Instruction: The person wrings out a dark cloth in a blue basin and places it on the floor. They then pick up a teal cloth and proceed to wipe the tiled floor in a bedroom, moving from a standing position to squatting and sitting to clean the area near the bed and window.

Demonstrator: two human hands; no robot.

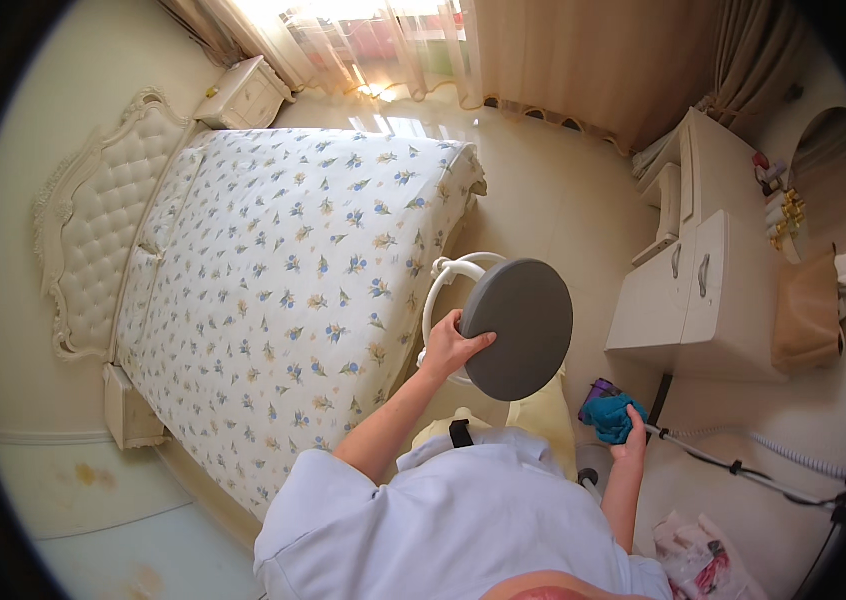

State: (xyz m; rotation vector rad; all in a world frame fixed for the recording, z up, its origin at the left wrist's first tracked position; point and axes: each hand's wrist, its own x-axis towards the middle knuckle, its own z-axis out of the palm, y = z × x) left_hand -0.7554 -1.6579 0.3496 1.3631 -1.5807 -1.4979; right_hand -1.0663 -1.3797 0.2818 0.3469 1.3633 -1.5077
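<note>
A stool with a round grey seat [524, 322] is tilted in front of me, its seat face turned towards me. My left hand [451, 349] grips the seat's left edge, with the thumb on top of the seat. Behind the seat shows the curved white frame [430, 300] of the stool. On my right side, my right hand [631, 437] is closed around a bunched teal cloth [610, 420]. Just beyond the cloth is a purple object [597, 394], partly covered by it, whose kind I cannot tell.
A bed with a floral sheet [288, 255] extends on the left, close to the stool. At the right stand a white dressing table [723, 300] and a brown bag [805, 315]. A metal pole [753, 472] with a coiled cord [798, 454] is near my right arm, above a plastic bag [704, 559].
</note>
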